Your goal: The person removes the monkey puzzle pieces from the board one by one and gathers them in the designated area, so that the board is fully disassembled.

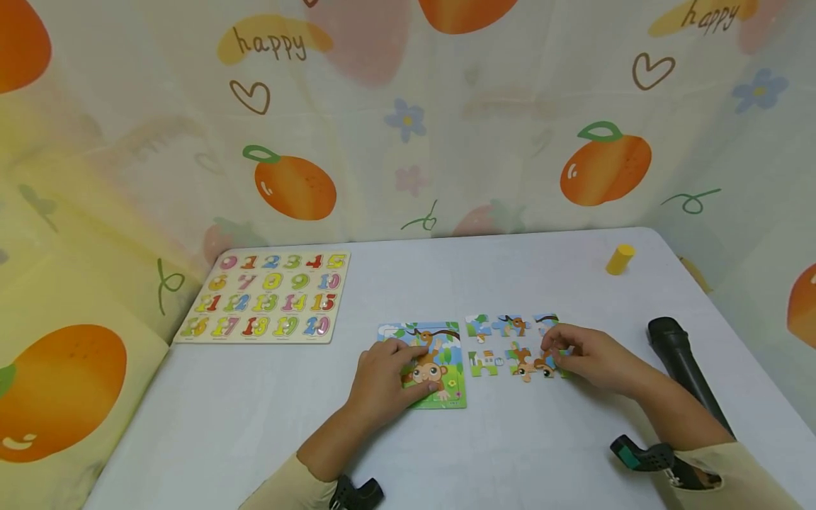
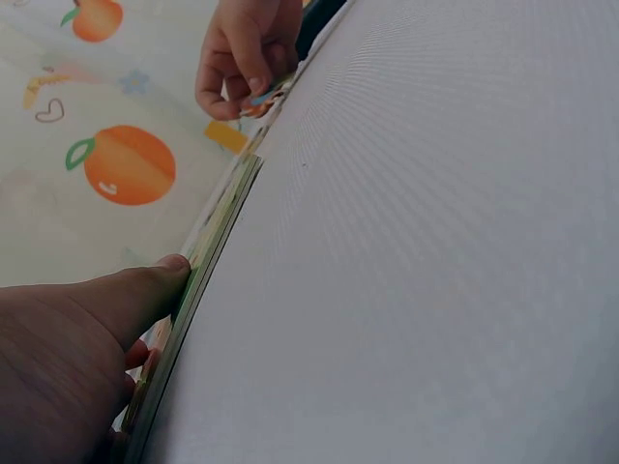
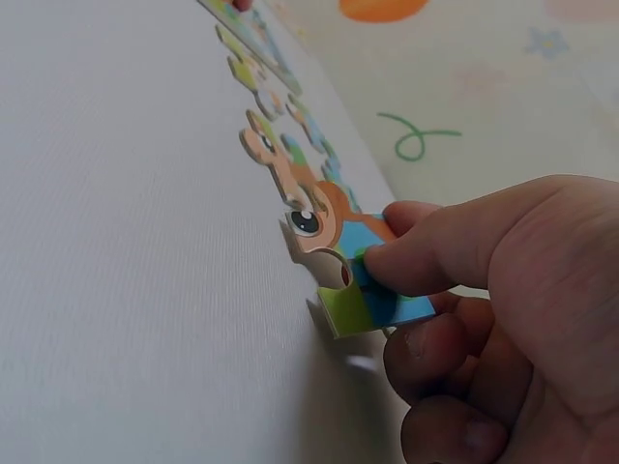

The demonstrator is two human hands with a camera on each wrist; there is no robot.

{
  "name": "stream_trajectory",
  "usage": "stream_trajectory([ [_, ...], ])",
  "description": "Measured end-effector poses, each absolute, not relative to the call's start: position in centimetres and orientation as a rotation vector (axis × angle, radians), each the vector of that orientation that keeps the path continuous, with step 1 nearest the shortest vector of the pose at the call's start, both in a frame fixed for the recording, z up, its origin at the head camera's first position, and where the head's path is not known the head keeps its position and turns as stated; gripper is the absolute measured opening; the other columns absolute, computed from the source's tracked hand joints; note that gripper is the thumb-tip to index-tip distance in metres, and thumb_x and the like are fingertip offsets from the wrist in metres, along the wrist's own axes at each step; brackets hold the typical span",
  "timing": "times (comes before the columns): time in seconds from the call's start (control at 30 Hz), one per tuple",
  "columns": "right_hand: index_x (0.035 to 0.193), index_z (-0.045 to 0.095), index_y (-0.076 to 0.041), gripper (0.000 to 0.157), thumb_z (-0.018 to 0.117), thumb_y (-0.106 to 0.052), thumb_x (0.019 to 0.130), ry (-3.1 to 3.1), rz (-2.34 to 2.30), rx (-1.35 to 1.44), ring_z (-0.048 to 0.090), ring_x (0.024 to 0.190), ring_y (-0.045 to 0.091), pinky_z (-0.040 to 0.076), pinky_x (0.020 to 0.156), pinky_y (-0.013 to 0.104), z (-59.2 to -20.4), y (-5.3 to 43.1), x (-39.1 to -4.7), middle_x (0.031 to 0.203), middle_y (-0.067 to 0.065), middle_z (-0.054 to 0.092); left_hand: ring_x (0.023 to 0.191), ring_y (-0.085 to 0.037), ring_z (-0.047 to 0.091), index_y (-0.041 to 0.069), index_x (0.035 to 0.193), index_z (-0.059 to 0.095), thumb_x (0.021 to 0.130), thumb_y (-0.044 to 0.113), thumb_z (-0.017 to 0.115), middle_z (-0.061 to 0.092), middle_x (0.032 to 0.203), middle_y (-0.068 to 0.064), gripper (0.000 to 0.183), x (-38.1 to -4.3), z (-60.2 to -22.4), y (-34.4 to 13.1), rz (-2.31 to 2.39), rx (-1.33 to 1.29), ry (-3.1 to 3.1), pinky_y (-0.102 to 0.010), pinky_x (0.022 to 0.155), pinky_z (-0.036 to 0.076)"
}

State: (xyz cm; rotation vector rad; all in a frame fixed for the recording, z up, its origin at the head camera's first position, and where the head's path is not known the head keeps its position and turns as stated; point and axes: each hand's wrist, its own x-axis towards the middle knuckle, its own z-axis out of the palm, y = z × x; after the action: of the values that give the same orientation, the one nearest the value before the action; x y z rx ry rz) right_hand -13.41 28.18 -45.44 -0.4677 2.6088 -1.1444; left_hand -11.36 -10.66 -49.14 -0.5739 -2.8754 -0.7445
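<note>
Our right hand [image 1: 596, 358] pinches a blue-and-green puzzle piece [image 3: 348, 311] while our left hand [image 1: 382, 379] rests on a monkey picture board [image 1: 454, 368].
In the head view we see the pinched piece right of centre, at the right end of the lower row of loose pieces [image 1: 513, 326]; thumb and fingers are clamped on it, and we cannot tell whether it touches the white table [image 1: 446, 453]. Our left thumb and fingers are spread apart on the board, just below the centre of the frame, left of the two rows. We have a number board [image 1: 285, 283] left of centre, a yellow cylinder [image 1: 618, 261] toward the upper right, and a black microphone [image 1: 688, 372] at the lower right, partly behind our right forearm.
</note>
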Motion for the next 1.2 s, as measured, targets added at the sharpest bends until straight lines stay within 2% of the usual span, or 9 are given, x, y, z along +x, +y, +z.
stream_trajectory([
  [0.33,0.112,0.069,-0.017,0.016,0.068,-0.005,0.102,2.656,-1.114,-0.451,0.059,0.088,0.018,0.049,0.074,0.030,-45.5,29.0,-13.1,0.102,0.000,0.067,0.100,-0.018,0.056,0.024,0.136,0.075,0.085,0.062,0.084,0.063,0.109,0.004,0.064,-11.5,-49.2,-10.6,-0.712,-0.572,-2.898,-0.039,0.083,0.039],
  [0.77,0.109,0.074,-0.017,0.021,0.073,-0.001,0.096,2.788,-1.073,-0.412,0.056,0.074,0.014,0.049,0.069,0.029,-46.2,28.8,-12.8,0.106,0.001,0.072,0.100,-0.019,0.055,0.022,0.136,0.075,0.085,0.061,0.085,0.063,0.109,0.003,0.065,-11.5,-49.1,-10.7,-0.701,-0.585,-2.912,-0.040,0.083,0.040],
  [1.0,0.114,0.076,-0.016,0.022,0.075,-0.003,0.096,2.828,-1.073,-0.414,0.056,0.076,0.012,0.048,0.067,0.028,-46.7,29.0,-12.6,0.114,0.004,0.073,0.102,-0.019,0.056,0.022,0.136,0.075,0.085,0.061,0.084,0.064,0.109,0.003,0.065,-11.5,-49.2,-10.7,-0.702,-0.586,-2.907,-0.039,0.083,0.040],
  [1.2,0.112,0.077,-0.019,0.025,0.079,-0.003,0.094,2.882,-1.047,-0.457,0.053,0.074,0.008,0.046,0.065,0.028,-47.0,29.2,-12.5,0.111,-0.002,0.071,0.102,-0.020,0.055,0.022,0.137,0.074,0.086,0.061,0.084,0.063,0.111,0.003,0.064,-11.5,-49.2,-10.7,-0.708,-0.585,-2.905,-0.040,0.084,0.039],
])
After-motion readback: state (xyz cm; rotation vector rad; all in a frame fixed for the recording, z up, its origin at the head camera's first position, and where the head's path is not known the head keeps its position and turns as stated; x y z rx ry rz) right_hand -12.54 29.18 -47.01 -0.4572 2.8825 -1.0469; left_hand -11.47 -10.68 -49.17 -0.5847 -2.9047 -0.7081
